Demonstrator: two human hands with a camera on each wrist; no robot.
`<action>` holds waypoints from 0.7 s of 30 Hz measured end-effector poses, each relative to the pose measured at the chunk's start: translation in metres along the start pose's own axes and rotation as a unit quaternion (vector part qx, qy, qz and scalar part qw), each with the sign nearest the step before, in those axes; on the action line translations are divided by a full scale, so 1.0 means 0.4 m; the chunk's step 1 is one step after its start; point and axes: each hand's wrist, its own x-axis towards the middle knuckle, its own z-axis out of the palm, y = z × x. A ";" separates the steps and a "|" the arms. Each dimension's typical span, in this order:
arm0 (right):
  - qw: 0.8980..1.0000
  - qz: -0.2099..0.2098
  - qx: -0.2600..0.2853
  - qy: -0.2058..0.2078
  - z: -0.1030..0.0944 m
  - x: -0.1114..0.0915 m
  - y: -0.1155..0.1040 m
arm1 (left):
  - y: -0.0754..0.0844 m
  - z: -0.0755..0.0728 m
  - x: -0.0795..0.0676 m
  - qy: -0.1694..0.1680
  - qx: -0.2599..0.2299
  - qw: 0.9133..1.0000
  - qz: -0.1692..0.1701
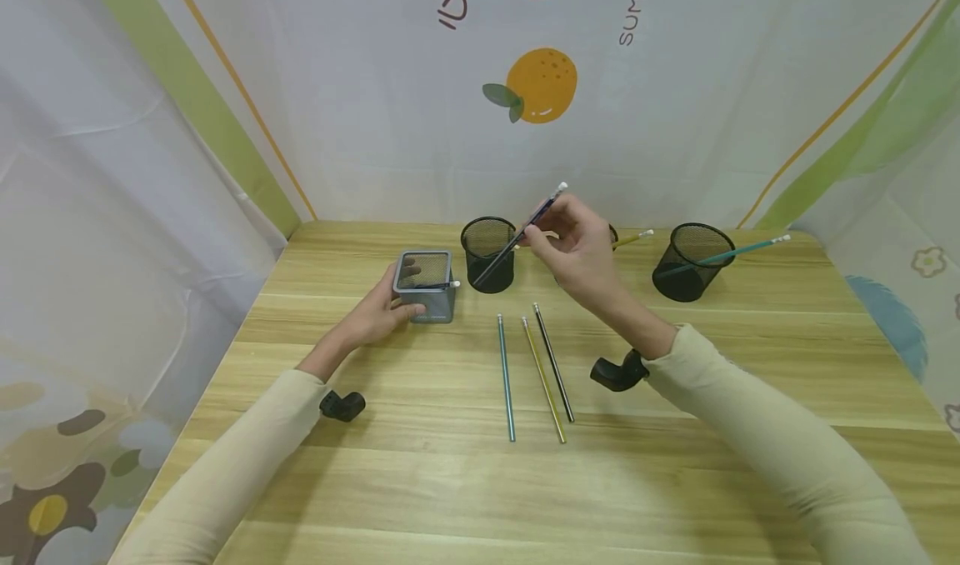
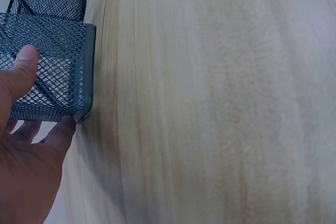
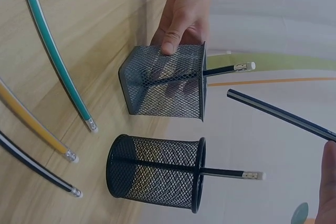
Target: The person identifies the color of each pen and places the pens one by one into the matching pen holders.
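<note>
My left hand (image 1: pixel 378 311) grips a grey square mesh pen holder (image 1: pixel 433 305), thumb on the near side and fingers around the far side. Inside that holder leans a black pencil (image 3: pixel 220 71), its white eraser end out past the rim. My right hand (image 1: pixel 581 252) pinches another black pencil (image 1: pixel 534 219) near its eraser end, slanted down to the left. In the head view its lower end overlaps a round black mesh cup (image 1: pixel 489 277); in the right wrist view it is clear of both containers, above their open tops. The round cup also contains a dark pencil (image 3: pixel 223 172).
On the wooden table (image 1: pixel 420 482) lie a teal pencil (image 1: pixel 506 382), a yellow pencil (image 1: pixel 545 382) and a black pencil (image 1: pixel 555 365). A yellow pencil (image 1: pixel 633 238) pokes out behind my right hand, its cup mostly hidden. Farther right, a round mesh cup (image 1: pixel 678 286) holds a teal pencil (image 1: pixel 750 248).
</note>
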 end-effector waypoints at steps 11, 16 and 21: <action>1.000 0.005 -0.002 -0.005 0.011 0.003 0.005 | -0.001 0.001 -0.002 -0.001 -0.006 1.000 0.008; 1.000 -0.005 -0.003 -0.008 0.017 0.005 0.008 | -0.003 0.000 0.000 -0.002 -0.009 1.000 0.009; 1.000 -0.008 0.000 -0.007 0.024 0.008 0.016 | 0.000 -0.001 0.001 -0.005 -0.007 1.000 0.004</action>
